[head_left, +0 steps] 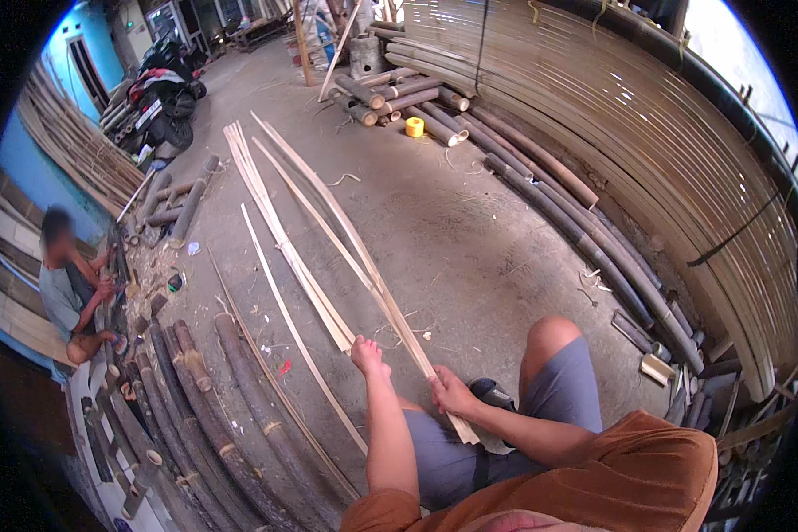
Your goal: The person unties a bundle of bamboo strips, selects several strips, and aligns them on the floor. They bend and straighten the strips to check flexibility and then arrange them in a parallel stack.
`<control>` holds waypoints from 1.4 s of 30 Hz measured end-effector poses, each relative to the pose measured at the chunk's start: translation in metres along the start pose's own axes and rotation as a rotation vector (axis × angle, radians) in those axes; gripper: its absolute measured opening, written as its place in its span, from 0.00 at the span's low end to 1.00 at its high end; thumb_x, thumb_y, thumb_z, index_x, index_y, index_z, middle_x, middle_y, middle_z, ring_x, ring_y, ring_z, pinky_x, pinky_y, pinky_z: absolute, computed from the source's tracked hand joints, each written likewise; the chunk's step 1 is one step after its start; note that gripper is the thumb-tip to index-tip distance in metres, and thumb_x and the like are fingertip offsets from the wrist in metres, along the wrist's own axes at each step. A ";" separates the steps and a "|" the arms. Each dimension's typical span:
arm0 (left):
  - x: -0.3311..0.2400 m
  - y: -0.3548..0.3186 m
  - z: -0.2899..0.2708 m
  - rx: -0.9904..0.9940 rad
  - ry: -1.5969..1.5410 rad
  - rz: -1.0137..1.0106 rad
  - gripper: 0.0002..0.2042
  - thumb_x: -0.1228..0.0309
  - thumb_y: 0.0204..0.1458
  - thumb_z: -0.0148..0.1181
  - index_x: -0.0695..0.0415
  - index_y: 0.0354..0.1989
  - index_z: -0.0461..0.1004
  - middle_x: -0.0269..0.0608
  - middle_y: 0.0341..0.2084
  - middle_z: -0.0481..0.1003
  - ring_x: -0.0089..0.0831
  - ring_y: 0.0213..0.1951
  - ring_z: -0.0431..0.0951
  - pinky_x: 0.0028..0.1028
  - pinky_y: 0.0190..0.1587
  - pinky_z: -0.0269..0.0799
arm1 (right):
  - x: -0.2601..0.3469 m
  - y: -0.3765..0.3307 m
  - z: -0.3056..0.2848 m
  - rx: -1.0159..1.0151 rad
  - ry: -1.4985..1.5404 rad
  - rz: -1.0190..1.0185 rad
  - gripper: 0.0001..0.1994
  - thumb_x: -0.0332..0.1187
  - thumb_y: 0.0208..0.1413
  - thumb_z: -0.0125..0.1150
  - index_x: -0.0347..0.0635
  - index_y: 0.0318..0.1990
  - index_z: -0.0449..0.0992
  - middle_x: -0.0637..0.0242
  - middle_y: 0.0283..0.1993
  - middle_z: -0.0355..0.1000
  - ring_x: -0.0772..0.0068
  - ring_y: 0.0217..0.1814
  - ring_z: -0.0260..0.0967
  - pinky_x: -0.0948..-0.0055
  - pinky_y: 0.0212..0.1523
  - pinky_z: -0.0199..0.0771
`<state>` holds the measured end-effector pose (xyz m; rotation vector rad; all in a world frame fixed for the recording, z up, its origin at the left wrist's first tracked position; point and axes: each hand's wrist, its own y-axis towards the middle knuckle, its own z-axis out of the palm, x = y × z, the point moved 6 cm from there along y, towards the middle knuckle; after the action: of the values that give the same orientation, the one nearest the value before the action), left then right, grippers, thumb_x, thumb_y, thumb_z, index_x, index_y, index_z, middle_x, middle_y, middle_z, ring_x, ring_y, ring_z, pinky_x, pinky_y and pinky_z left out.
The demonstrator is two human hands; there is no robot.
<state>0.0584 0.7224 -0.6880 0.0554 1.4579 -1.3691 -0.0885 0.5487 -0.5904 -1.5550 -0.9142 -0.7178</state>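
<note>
My right hand (450,392) is closed around the near part of several long, pale split-bamboo strips (399,321). Their near ends stick out past the hand over my lap, while the far ends fan apart across the floor. My left hand (371,358) is beside the near end of a tied bundle of bamboo strips (303,275); its fingers are loosely bent and a little apart, with nothing visible in them. Left of the bundle, a single pale strip (285,297) lies on the concrete.
Dark bamboo poles (230,443) lie at lower left; more bamboo poles (576,226) line the right wall below a slatted bamboo screen (647,115). A yellow roll (414,127) rests by stacked poles. Another person (66,293) squats at far left; a motorcycle (164,102) stands behind.
</note>
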 end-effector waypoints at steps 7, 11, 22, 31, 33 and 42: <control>-0.009 -0.019 0.015 -0.100 0.002 0.278 0.20 0.63 0.56 0.53 0.59 0.55 0.66 0.40 0.48 0.69 0.33 0.52 0.66 0.35 0.57 0.58 | 0.016 0.040 -0.004 -0.228 -0.436 -0.530 0.19 0.37 0.65 0.47 0.42 0.61 0.65 0.46 0.25 0.71 0.60 0.20 0.71 0.61 0.24 0.71; -0.036 -0.048 -0.006 -0.059 -0.084 0.233 0.18 0.62 0.57 0.54 0.55 0.54 0.67 0.35 0.47 0.69 0.29 0.51 0.66 0.32 0.56 0.56 | 0.040 0.039 -0.021 -0.193 -0.293 -0.398 0.17 0.37 0.64 0.48 0.43 0.58 0.68 0.37 0.33 0.70 0.35 0.33 0.71 0.46 0.32 0.70; -0.055 -0.221 0.033 0.194 -0.209 0.414 0.16 0.63 0.59 0.54 0.55 0.53 0.69 0.35 0.41 0.71 0.26 0.43 0.70 0.28 0.48 0.66 | -0.163 0.087 -0.064 -0.116 -0.589 -0.204 0.18 0.41 0.64 0.47 0.50 0.59 0.70 0.41 0.35 0.73 0.37 0.36 0.73 0.47 0.36 0.73; -0.011 -0.246 0.116 0.608 0.198 0.319 0.12 0.67 0.63 0.51 0.60 0.48 0.73 0.38 0.36 0.77 0.23 0.37 0.75 0.25 0.43 0.72 | -0.170 0.094 -0.071 -0.100 -0.449 -0.159 0.20 0.42 0.63 0.46 0.53 0.61 0.67 0.42 0.40 0.74 0.36 0.42 0.72 0.47 0.44 0.73; 0.005 -0.271 0.140 0.764 0.335 0.369 0.13 0.65 0.63 0.51 0.61 0.48 0.73 0.37 0.37 0.77 0.23 0.39 0.76 0.26 0.44 0.73 | -0.187 0.104 -0.064 -0.082 -0.486 -0.207 0.20 0.43 0.64 0.45 0.52 0.61 0.67 0.41 0.40 0.74 0.36 0.40 0.73 0.47 0.45 0.73; 0.089 -0.363 0.139 1.252 1.121 0.829 0.20 0.62 0.61 0.51 0.61 0.56 0.68 0.52 0.43 0.72 0.47 0.46 0.72 0.39 0.53 0.65 | -0.237 0.130 -0.047 -0.305 -0.286 -0.220 0.16 0.40 0.65 0.42 0.41 0.50 0.70 0.45 0.34 0.73 0.40 0.37 0.72 0.50 0.37 0.69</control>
<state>-0.1261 0.4460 -0.4676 2.2186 0.8448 -1.2949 -0.0964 0.4549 -0.8481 -1.8779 -1.2468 -0.8328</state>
